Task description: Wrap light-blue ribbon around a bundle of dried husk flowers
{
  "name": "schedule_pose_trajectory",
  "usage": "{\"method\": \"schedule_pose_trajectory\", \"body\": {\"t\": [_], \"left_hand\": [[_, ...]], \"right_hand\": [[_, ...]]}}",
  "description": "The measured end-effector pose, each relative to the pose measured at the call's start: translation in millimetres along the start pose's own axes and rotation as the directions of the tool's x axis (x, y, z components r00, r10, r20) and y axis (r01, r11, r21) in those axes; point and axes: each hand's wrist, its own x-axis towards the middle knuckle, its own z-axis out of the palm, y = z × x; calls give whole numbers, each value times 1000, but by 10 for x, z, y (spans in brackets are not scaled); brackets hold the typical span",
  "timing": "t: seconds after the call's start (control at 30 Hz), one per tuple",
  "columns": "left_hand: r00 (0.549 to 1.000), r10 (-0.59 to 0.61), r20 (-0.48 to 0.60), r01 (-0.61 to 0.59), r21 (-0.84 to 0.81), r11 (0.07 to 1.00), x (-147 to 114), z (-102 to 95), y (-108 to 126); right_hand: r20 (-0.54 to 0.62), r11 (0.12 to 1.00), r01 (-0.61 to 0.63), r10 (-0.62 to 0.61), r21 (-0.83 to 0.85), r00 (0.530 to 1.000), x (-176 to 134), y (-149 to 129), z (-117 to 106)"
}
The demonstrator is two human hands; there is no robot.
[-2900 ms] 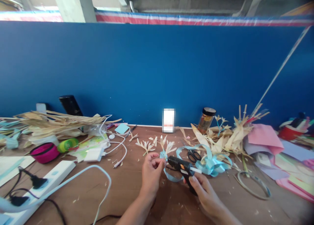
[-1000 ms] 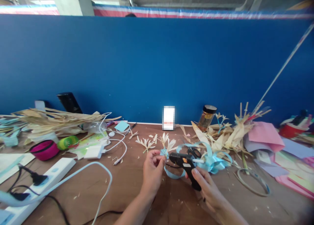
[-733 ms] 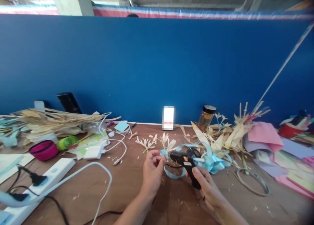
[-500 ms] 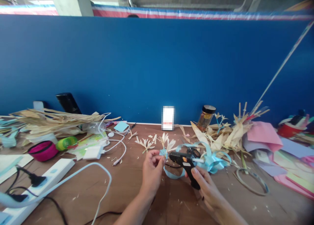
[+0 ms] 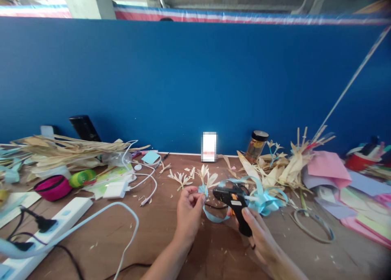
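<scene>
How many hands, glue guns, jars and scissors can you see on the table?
Hands: 2, the left hand pinching a husk flower, the right hand gripping the glue gun.
Glue guns: 1.
Jars: 1.
Scissors: 1 pair, partly hidden behind the gun.
Total: 5.

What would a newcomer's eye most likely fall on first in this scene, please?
Probably the hands at the desk's near edge: the right hand grips a black glue gun, its nozzle pointing at a small husk flower pinched in the left hand. Light blue ribbon curls just behind the gun. Behind it all, a tall blue partition fills most of the view.
</scene>
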Motion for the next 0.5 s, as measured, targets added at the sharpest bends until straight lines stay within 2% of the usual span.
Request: {"method": "schedule_pose_trajectory", "body": {"t": [0.17,0.5], "left_hand": [[999,-27,-18,26,-31,999,0,16,9],[1000,-12,-2,12,-36,999,-7,21,10]], "right_hand": [[74,1000,4,-3,-9,997,10,11,-6],[75,999,23,-20,-42,997,14,46,-11]]}}
